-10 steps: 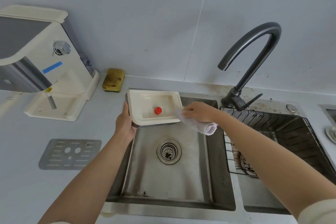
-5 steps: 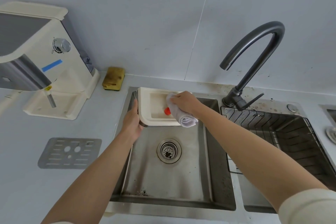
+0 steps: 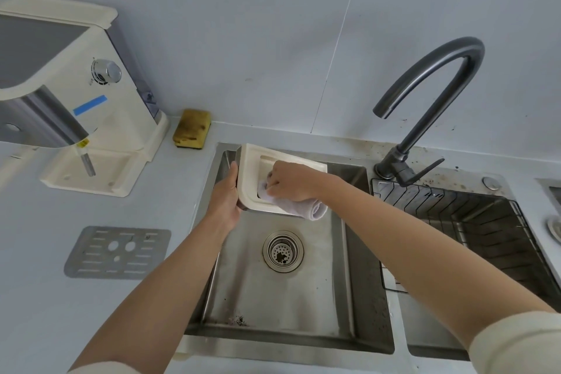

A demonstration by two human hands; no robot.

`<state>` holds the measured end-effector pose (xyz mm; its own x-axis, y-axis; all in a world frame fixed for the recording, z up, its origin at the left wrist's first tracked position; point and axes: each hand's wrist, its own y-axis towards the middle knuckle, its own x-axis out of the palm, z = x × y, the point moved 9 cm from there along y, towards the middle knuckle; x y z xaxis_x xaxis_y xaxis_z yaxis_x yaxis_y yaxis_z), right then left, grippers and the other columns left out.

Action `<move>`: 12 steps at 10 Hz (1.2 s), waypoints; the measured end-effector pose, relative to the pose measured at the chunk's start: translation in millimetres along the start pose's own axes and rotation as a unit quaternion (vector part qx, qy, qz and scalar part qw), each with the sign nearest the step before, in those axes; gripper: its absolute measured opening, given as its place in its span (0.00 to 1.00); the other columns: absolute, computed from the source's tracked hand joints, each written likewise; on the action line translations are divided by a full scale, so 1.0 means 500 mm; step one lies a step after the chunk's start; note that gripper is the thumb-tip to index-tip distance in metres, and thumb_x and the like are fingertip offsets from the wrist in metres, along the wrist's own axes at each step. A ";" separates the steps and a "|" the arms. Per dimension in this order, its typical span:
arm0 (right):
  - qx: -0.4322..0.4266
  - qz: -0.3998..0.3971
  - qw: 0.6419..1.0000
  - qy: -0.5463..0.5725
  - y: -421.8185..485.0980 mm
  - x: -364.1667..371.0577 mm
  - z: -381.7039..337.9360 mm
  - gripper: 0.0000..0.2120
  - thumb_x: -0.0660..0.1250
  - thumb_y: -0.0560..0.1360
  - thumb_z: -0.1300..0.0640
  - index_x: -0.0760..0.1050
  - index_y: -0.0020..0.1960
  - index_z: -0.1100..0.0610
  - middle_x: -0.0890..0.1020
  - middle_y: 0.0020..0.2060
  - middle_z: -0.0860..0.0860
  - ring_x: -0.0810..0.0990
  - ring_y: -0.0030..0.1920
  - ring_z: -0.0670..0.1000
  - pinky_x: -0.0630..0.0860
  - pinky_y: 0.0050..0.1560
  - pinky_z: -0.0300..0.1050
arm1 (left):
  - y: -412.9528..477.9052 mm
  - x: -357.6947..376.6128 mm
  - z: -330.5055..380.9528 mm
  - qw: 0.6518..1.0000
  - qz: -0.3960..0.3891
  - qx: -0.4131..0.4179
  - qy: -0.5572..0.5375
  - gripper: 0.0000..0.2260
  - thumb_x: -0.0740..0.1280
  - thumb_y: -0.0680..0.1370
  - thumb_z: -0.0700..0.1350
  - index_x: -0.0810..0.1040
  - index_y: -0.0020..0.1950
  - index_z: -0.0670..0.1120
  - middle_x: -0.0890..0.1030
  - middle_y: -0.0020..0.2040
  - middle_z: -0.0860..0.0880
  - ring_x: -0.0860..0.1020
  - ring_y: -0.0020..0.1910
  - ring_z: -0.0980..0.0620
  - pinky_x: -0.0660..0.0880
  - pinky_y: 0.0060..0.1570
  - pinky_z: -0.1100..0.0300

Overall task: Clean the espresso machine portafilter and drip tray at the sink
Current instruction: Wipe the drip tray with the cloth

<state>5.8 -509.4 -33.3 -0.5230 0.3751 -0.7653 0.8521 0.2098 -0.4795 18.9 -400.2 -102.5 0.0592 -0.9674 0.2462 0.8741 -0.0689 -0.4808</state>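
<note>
The cream drip tray hangs over the back left of the steel sink, tilted toward me. My left hand grips its left edge. My right hand presses a white cloth into the tray's hollow, and the cloth's rolled end hangs over the tray's near rim. The tray's red float is hidden under my hand. The metal drip grate lies flat on the counter to the left. No portafilter is in view.
The cream espresso machine stands at the back left with its base bay bare. A yellow sponge leans at the wall. The dark gooseneck tap rises right of the sink, above a second basin with a wire rack.
My left hand has carried the tray to the right over the sink. My right hand and the cloth moved from the tray's right edge into its hollow, covering the red float.
</note>
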 end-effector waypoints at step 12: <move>0.038 0.001 0.999 0.017 -0.030 -0.028 0.144 0.14 0.54 0.80 0.50 0.73 0.45 0.57 0.77 0.42 0.52 0.75 0.46 0.53 0.68 0.51 0.41 | -0.006 -0.012 -0.034 0.987 0.092 -0.073 -0.105 0.14 0.57 0.80 0.53 0.77 0.52 0.45 0.80 0.41 0.50 0.79 0.41 0.51 0.77 0.46 0.55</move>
<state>-1.1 -583.0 -46.1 -0.5185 0.4066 -0.7523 0.8491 0.1405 -0.5092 7.7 -398.6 -116.9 0.3231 -0.8959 0.3049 0.7613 0.0546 -0.6461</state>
